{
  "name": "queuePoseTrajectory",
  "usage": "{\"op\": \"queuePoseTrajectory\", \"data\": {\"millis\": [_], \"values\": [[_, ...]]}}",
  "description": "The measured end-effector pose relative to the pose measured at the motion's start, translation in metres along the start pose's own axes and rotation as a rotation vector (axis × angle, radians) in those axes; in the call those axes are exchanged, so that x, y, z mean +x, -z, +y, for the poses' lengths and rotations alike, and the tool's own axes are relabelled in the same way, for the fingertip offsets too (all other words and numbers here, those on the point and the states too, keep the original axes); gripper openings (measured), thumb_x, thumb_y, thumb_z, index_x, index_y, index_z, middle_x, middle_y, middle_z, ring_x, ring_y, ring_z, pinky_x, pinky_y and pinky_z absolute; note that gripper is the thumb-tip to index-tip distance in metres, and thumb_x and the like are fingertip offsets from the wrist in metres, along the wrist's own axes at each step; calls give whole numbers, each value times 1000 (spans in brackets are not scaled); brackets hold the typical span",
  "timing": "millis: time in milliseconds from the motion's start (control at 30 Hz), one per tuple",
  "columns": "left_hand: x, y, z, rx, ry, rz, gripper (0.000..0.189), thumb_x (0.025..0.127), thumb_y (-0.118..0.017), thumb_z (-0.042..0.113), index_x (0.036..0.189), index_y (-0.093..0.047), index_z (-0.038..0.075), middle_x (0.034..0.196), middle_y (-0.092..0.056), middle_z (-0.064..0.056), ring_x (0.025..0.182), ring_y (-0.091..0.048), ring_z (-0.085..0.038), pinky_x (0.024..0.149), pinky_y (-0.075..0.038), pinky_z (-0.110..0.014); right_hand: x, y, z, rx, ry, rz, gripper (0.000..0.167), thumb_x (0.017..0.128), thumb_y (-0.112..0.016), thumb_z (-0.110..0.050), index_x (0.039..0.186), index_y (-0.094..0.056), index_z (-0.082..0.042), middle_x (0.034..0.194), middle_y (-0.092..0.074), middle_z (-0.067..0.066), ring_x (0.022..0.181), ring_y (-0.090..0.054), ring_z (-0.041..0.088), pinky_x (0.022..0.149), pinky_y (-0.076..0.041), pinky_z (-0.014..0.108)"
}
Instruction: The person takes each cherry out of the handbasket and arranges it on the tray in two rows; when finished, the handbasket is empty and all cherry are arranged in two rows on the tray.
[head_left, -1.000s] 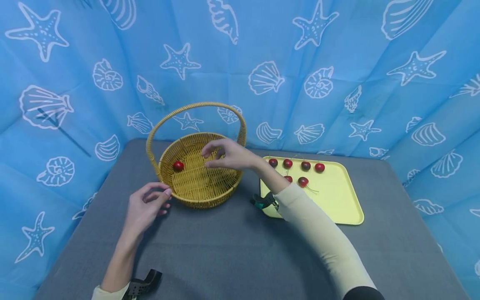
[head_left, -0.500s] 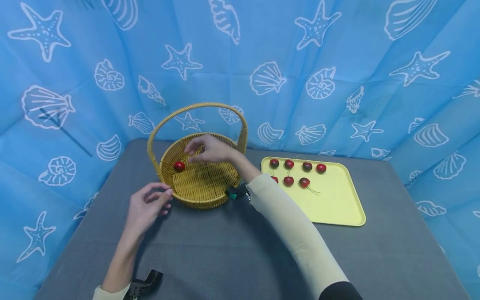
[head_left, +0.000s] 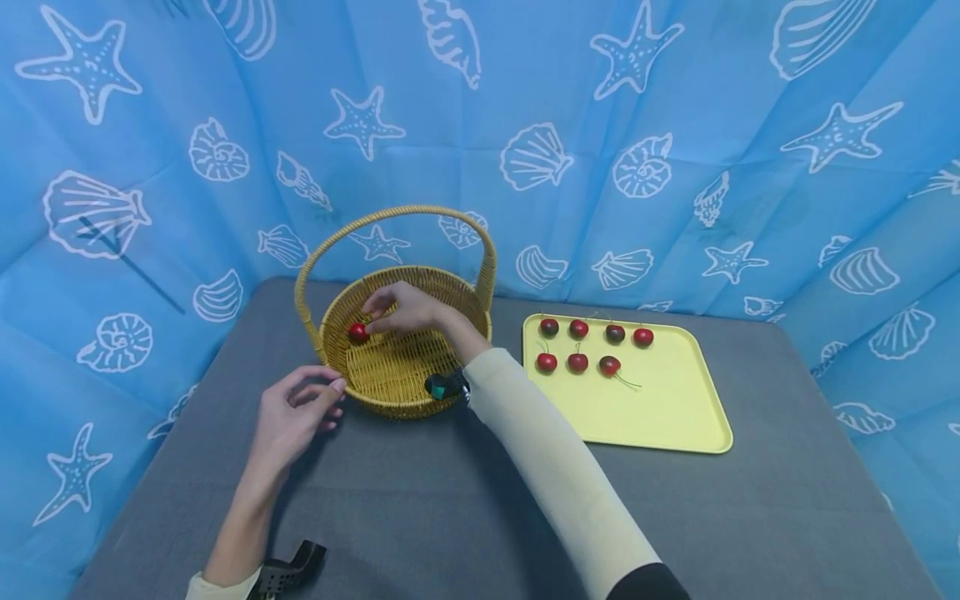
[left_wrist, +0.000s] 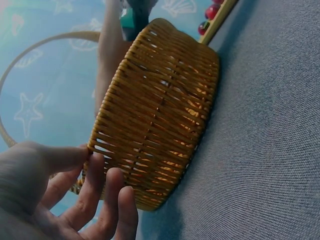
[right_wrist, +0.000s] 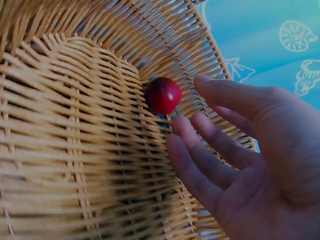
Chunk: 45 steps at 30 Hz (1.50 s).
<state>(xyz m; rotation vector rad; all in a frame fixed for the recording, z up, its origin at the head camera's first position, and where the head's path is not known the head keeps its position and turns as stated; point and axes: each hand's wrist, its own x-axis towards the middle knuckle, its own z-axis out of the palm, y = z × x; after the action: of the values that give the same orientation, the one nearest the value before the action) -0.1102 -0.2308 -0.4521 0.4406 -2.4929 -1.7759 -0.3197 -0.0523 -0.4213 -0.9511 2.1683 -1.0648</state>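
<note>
A yellow wicker basket (head_left: 401, 408) with a tall arched handle stands at the back left. My left hand (head_left: 288, 421) pinches its front-left rim between thumb and forefinger; the left wrist view shows this grip on the woven rim (left_wrist: 102, 115). Inside the basket, one red cherry (right_wrist: 165, 95) lies against the far left of the bottom. Beside it is my right hand (head_left: 408, 308), reaching over the rim. In the right wrist view its fingers (right_wrist: 192, 155) are parted and slightly bent, close to the cherry, with nothing between them.
To the right lies a yellow tray (head_left: 660, 417) with several cherries (head_left: 577, 362) in two rows, their stems attached. A grey cloth (head_left: 420, 517) covers the table. Behind hangs a blue curtain (head_left: 465, 108) with shell and starfish prints.
My right hand has moved left and slightly down inside the basket, up to the cherry. The tray's left cherries have come into view from behind the right arm. My left hand stays put.
</note>
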Motion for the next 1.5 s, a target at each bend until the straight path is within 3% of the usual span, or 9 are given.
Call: {"op": "queuePoseTrajectory", "data": {"millis": [233,433,667,867,1033,1233,1500], "values": [[2,-2,-1,-36,-56,-3,40,105,-75,33,132,-67,5,93,-83,1,83,-79,-16,71,-68,-31,2,-7,3,145,-77,-30,47,105,-72,-10,149,-58,-1,148,-58,23,121,-72,38,96,-68,44],[1,-2,-1,-13,-42,-9,41,105,-75,36,132,-67,6,100,-83,-7,86,-80,-19,72,-68,-30,2,-11,4,142,-110,-96,56,105,-71,-10,157,-51,-3,158,-56,23,129,-70,35,105,-64,38],[2,-1,0,-15,-32,-11,40,105,-74,34,134,-66,7,94,-81,6,84,-77,-11,72,-67,-27,0,-15,-4,114,-137,-126,60,105,-73,-16,159,-51,-7,163,-54,18,140,-65,28,113,-58,35],[1,-1,-1,-6,-23,-8,40,105,-74,34,135,-66,9,93,-81,8,85,-78,-12,72,-67,-27,2,-18,-6,113,-132,-149,55,103,-75,-18,155,-57,-8,160,-59,14,140,-62,24,112,-57,32],[0,0,0,-10,-18,-8,41,105,-74,37,134,-66,9,94,-81,6,84,-77,-11,72,-67,-28,4,-20,-4,179,-138,-146,54,102,-76,-15,153,-59,-9,156,-62,12,136,-64,22,114,-57,34],[-1,-1,-2,7,-20,6,41,105,-73,40,133,-67,10,102,-83,-7,86,-78,-13,73,-67,-28,6,-21,0,277,-127,-128,49,102,-77,-14,148,-63,-5,144,-69,13,121,-71,17,116,-58,42],[-1,-1,-3,15,-33,15,43,105,-73,41,133,-67,8,103,-82,-13,84,-77,-14,72,-68,-30,2,-9,-5,374,-79,-6,39,102,-77,-13,137,-67,1,125,-76,19,124,-71,43,113,-58,54]]}}
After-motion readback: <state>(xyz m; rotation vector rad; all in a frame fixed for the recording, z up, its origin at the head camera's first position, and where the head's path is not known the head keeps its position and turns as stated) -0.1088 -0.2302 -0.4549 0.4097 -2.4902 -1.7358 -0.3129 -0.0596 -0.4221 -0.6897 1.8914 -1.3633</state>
